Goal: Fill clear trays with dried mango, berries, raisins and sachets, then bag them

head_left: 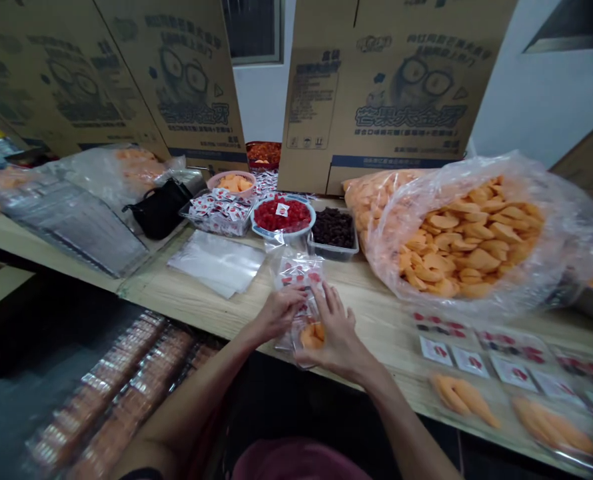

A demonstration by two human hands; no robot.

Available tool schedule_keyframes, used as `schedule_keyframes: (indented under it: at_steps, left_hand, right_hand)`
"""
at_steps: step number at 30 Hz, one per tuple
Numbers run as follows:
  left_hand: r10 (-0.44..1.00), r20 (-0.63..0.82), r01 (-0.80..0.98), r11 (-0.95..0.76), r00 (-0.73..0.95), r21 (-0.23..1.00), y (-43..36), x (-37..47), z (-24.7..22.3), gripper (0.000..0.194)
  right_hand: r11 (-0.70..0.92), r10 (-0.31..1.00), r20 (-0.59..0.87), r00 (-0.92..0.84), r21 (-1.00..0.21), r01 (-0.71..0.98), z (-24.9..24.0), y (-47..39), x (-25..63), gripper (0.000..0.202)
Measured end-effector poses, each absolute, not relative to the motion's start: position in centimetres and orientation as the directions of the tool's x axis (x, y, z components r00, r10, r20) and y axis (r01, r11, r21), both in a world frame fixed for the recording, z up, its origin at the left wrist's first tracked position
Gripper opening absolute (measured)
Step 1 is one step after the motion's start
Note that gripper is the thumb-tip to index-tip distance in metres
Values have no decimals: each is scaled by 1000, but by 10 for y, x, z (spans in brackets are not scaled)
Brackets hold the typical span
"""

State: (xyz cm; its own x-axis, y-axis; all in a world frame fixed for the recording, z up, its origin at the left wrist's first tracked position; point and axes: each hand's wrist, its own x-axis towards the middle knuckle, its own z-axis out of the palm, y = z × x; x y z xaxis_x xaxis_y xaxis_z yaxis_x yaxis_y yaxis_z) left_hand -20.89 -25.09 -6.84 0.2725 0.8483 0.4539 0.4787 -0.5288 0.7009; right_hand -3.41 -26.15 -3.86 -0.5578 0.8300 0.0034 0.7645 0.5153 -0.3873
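At the table's front edge, a clear plastic tray (311, 335) holds orange dried-fruit-like pieces at its near end and small red pieces and a printed sachet farther up. A clear plastic bag (279, 248) extends around and beyond its far end. My left hand (280, 312) has its fingers curled in a pinch at the tray's left side, on the bag's film. My right hand (335, 333) grips the tray from the right, thumb at the near end and fingers stretched over the far part. Their fingers hide much of the tray's middle.
Beyond the hands stand a basin of red pieces (304, 217), a tub of dark dried fruit (344, 252) and a box of sachets (216, 225). Flat clear bags (214, 257) lie left. A large open bag (376, 250) of orange pieces and filled trays (444, 373) occupy the right.
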Motion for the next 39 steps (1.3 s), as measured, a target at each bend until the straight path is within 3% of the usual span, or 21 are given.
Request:
schedule_keyframes:
  at_steps: [3,6,9,14,19,25,29,37,39]
  left_hand:
    - [842,467,482,-538,271,691,-250,-212,-73,23]
    - [813,474,488,-583,339,650,-254,-209,-67,20]
    - [772,454,470,-633,445,615,-263,-204,-53,22]
    - [757,392,466,-639,523,612,-279,-204,-39,25]
    - [772,431,464,-629,467,623,-288,-215,-39,25]
    - [800,493,442,-599,341,668,-300,-217,-40,25]
    - [853,427,438,-521,301,732,-304,-214,-54,21]
    - [861,309,270,-435,405,859,-299,-220,-43,20]
    - [865,276,240,-399,419,885,-297,-223,-39,22]
  right_hand:
    - [709,670,17,-742,-308,634,-42,-258,-2,126]
    - [723,682,70,-728,-218,656,-48,-251,3,123]
    - [681,730,137,-670,-234,694,-54,-250,-12,118]
    - [596,803,206,-560,-299,745,-61,-255,-30,91]
    - [652,757,236,-610,-347,674,-61,-250,-30,67]
    - [699,714,354,-604,-406,588,-57,-245,-42,41]
    - [632,775,319,-546,-396,666,-59,-254,-50,23]
    - [493,860,339,-380,-364,790,-59,-274,-50,12]
    - [470,872,320,-371,-333,817,-56,-276,-53,17]
